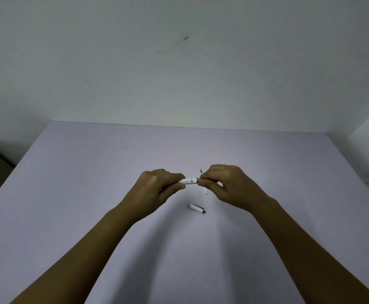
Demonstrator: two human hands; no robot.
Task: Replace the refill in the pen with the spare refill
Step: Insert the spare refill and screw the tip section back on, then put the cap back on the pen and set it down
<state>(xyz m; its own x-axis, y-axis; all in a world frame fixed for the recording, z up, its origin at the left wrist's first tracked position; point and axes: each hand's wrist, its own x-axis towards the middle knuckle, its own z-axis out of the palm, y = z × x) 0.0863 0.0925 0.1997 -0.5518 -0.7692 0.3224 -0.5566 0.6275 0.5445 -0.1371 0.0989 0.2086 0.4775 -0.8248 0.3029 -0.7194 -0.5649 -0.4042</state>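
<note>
Pale walls back a lavender table (91,194). Above it, both hands pinch the pen (189,181): left hand (157,189) fingers closed on the white barrel, right hand (225,185) fingers closed on the grey tip section. Light, stiff and slick, it wants firm grips either side of the joint. A thin refill (203,183) lies behind, half hidden; the cap (197,208) lies nearer.

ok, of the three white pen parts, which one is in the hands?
The barrel, gripped at its ends by the left hand and right hand. The cap and the thin refill both lie loose on the table.
</note>
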